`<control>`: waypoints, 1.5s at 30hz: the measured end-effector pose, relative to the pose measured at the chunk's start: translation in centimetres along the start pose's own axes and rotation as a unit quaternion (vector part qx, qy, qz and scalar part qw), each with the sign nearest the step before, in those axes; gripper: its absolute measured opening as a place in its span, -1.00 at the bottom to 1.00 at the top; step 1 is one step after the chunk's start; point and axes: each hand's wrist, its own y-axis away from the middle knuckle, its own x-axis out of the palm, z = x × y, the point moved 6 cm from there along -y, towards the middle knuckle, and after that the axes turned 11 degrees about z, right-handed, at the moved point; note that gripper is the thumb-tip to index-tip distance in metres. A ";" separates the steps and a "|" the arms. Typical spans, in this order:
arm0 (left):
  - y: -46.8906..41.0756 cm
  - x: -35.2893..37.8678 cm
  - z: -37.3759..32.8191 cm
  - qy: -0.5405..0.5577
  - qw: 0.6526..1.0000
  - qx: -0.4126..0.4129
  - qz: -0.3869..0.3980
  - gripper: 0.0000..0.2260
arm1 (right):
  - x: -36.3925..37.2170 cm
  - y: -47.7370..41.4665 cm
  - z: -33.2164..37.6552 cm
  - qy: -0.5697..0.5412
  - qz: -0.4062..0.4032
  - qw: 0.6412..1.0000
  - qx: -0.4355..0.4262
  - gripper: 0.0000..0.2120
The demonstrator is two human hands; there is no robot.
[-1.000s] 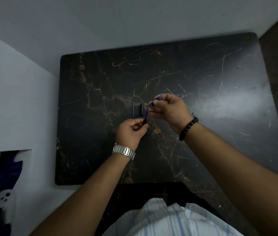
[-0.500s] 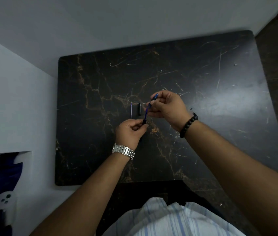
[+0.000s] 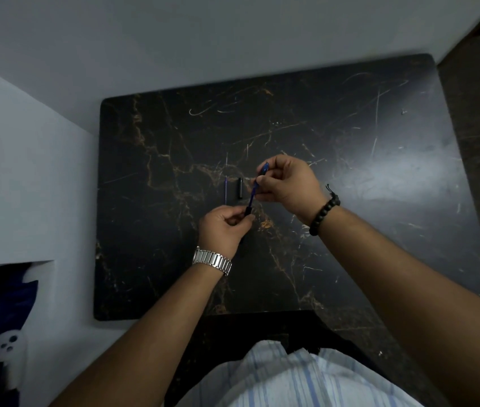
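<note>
Nearest, below a pale blue-striped cotton shirt [image 3: 291,377], two bare forearms reach out over the black, gold-veined marble bench [image 3: 350,230]. The left hand [image 3: 224,227], above a steel link wristwatch [image 3: 212,259], has its fingers curled and pinches the short black end piece [image 3: 248,210] of a slim blue plastic pen barrel [image 3: 254,190], held tilted above the bench's middle. Just beyond, the right hand [image 3: 288,183], with a dark bead bracelet [image 3: 324,210] at its wrist, pinches the barrel's upper part between thumb and fingertips. Farther on, a thin clear-and-blue ink refill [image 3: 225,188] and a small black cylindrical cap [image 3: 240,188] lie side by side on the bench, apart. The step looks like twisting the end piece on the barrel; which direction cannot be told. Next, the hands should turn against each other, keeping the parts in line.
</note>
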 end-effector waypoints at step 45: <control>0.0 1.9 -2.4 0.113 0.991 -0.048 0.044 -0.83 | -1.4 1.0 -1.6 0.115 0.009 0.993 0.013 -0.93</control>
